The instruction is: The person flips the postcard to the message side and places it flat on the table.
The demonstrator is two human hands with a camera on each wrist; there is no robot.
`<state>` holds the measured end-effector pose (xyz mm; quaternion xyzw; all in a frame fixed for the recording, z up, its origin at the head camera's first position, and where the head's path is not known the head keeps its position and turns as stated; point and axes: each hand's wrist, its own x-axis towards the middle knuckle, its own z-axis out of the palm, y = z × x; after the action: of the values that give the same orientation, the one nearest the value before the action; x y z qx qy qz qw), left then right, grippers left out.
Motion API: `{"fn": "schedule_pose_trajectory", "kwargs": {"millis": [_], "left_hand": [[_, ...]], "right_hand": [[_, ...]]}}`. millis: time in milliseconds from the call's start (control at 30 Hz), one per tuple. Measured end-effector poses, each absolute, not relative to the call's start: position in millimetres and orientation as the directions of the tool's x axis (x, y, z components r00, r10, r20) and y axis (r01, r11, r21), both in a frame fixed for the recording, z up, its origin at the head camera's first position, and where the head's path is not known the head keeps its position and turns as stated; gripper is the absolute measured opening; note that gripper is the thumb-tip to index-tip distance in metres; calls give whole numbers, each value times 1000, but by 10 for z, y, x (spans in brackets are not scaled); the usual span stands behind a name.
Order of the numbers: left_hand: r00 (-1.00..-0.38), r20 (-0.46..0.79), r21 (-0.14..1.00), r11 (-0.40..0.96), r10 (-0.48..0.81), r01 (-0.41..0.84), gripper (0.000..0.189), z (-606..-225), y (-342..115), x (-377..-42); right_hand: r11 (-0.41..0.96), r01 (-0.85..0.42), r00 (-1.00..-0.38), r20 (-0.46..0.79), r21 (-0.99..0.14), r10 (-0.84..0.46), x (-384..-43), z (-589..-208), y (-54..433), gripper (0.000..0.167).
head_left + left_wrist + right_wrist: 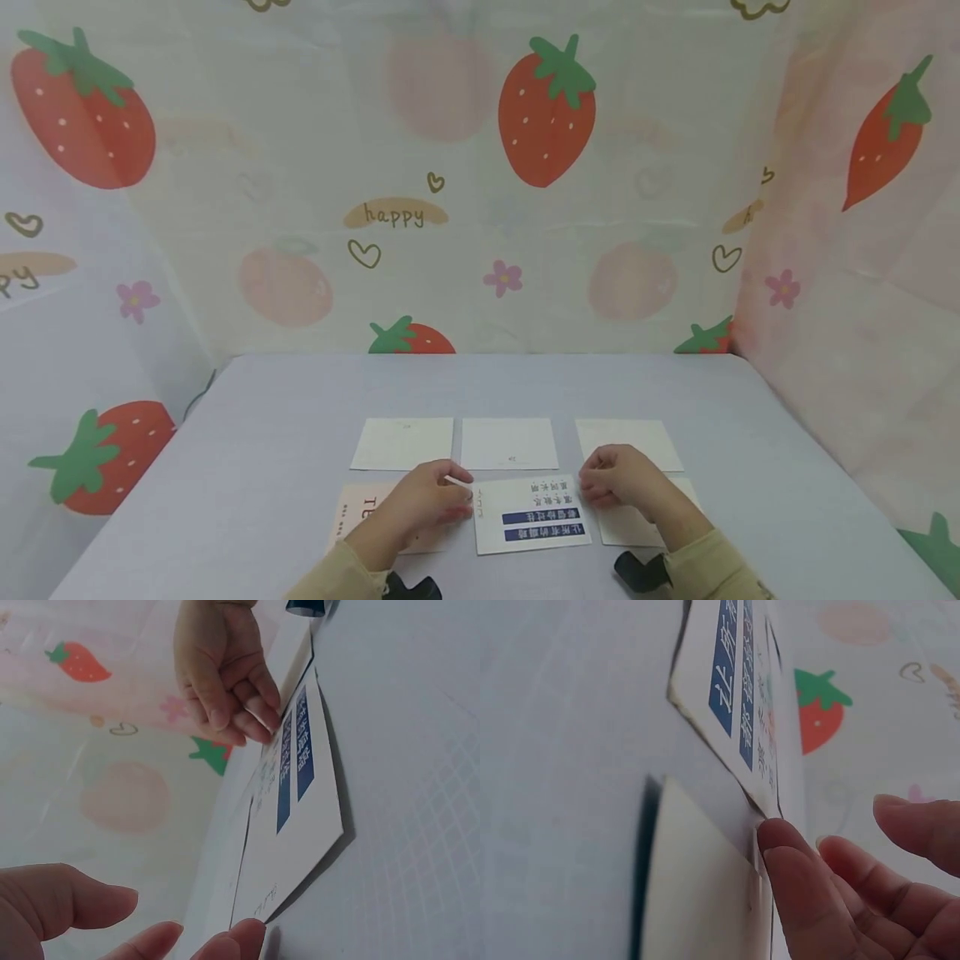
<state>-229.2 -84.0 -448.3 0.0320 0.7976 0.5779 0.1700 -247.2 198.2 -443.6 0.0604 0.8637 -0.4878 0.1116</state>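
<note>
A white card with two dark blue printed bars lies on the table, in the middle of the front row. At its left edge is my left hand, thumb held apart from the fingers; in the left wrist view a fingertip comes right to the card's corner. My right hand is by the right edge, fingers loosely bent, and the right wrist view has its fingertips close to a corner. Partly under the left hand lies a pinkish card with red letters. The right forearm covers part of a plain cream card.
Behind the front row lie three pale cards: left, middle and right. The white tabletop ends at a strawberry-print curtain. Black wrist devices sit under both sleeves.
</note>
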Motion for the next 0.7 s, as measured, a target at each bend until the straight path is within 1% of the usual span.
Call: {"fn": "schedule_pose_trajectory", "kwargs": {"millis": [200, 400, 700], "left_hand": [[-937, -262, 917, 361, 230, -168, 24, -4498, -864, -2271], [-934, -278, 917, 353, 224, -188, 23, -4502, -866, -2254], [-929, -259, 948, 255, 264, -192, 24, -4547, -882, -2246]], "right_hand": [[509, 217, -964, -265, -833, -23, -2461, -4442, 1980, 7], [513, 210, -960, -274, -832, -52, -2457, -4459, 1971, 8], [515, 227, -956, -290, -827, -44, -2450, -4476, 1954, 10]]}}
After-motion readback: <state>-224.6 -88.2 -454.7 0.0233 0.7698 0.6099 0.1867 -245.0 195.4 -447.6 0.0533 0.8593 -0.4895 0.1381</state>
